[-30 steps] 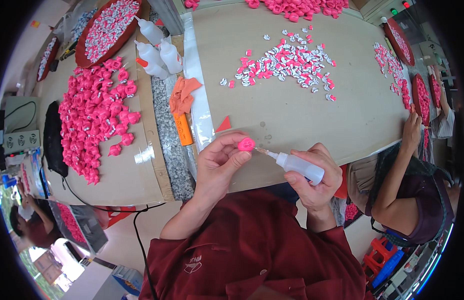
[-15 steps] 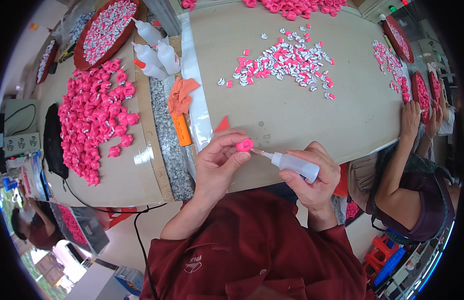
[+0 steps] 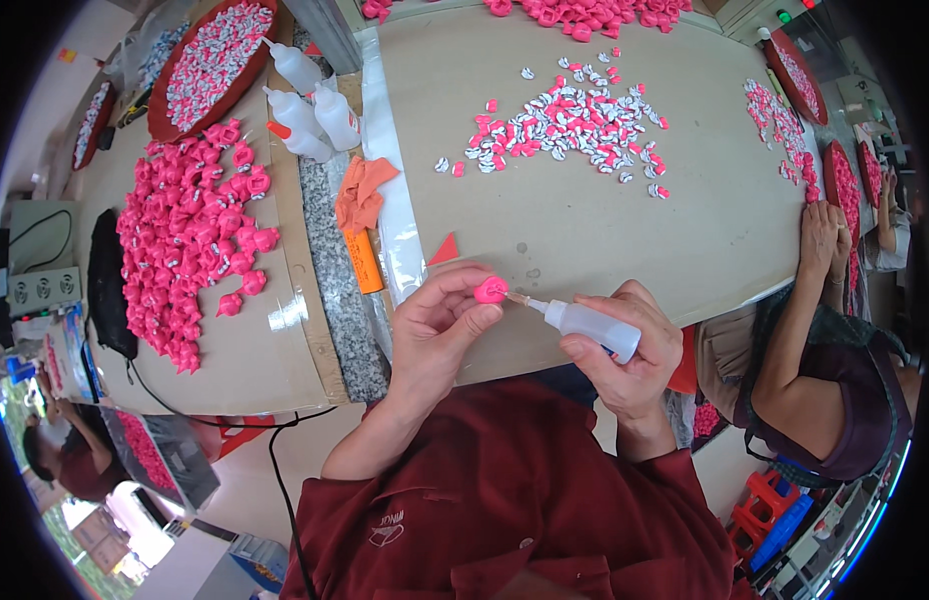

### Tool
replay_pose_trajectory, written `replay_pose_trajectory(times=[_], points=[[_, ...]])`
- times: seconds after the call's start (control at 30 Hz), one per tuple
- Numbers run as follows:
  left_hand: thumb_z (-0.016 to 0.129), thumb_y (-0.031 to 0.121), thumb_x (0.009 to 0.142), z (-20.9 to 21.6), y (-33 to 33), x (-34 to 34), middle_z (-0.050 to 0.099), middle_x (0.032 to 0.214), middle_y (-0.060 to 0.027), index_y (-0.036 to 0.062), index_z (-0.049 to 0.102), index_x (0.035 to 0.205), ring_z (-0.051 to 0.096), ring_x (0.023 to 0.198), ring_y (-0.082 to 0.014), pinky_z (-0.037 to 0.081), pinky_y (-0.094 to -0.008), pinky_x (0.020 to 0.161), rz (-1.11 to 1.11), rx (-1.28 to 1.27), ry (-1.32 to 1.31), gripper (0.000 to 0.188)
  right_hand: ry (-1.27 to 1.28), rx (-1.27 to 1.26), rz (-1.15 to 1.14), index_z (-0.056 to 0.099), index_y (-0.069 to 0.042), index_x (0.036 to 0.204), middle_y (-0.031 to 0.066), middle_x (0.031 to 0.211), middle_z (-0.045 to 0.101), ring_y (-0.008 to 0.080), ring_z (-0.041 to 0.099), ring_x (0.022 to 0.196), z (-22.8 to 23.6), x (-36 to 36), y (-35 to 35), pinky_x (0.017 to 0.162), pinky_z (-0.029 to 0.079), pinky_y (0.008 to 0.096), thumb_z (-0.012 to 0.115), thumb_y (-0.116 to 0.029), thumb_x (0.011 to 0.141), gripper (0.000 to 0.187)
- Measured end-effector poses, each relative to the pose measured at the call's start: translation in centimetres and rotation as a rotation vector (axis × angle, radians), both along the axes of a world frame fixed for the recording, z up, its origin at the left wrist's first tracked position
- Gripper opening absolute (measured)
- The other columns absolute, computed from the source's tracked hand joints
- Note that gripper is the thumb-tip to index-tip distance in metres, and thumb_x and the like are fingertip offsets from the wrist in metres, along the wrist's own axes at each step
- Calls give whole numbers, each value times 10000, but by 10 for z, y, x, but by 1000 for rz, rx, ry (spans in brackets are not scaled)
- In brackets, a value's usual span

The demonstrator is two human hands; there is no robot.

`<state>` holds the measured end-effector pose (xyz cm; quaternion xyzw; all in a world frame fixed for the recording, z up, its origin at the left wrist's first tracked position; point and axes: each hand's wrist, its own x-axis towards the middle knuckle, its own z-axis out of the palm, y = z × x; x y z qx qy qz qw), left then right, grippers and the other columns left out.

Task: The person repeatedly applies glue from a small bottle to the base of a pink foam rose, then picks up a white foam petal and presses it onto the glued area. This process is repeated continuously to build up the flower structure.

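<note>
Between the thumb and fingers of my left hand is a small round pink plastic piece with a hollow facing right. My right hand is wrapped round a translucent white squeeze bottle, tilted so its thin nozzle points left. The nozzle's tip meets the pink piece at its hollow. Both hands are above the near edge of the brown-covered table. Beyond them lies a scattered heap of small pink and white pieces.
Pink pieces pile on the left table and at the far edge. Several white squeeze bottles stand beside an orange cloth and an orange tube. A red tray holds small parts. At right, a co-worker's arm reaches over the table.
The nozzle tip has shifted slightly at the pink piece, whose hollow has turned a little. At right, the co-worker's hands have moved closer together.
</note>
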<state>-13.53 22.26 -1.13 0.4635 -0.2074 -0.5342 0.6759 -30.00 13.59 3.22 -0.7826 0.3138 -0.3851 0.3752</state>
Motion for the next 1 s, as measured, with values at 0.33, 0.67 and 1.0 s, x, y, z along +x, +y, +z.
replay_pose_trajectory(times=[0.33,0.67,1.0], points=[[616,-68,773,0,0,2,479,1099,-66,-7,569,1030,552,957,-135,463,-255,840,4,-1,-25,268,-19,-8,-3,641,16,834,64,628,594,144,453,511,4,-1,0,439,336,251,786,-71,578,307],[614,-77,770,2,-1,2,470,1102,-68,-9,572,1028,548,953,-132,467,-253,838,8,-10,-59,271,20,8,-29,641,10,839,51,595,563,138,453,513,1,-2,0,440,333,246,787,-75,584,307],[606,-101,760,-3,4,6,430,1163,-79,-14,577,1023,533,997,-152,467,-276,866,47,-77,-169,278,-170,387,-77,588,9,983,63,867,592,113,533,743,-12,13,-8,683,420,232,705,-49,703,309]])
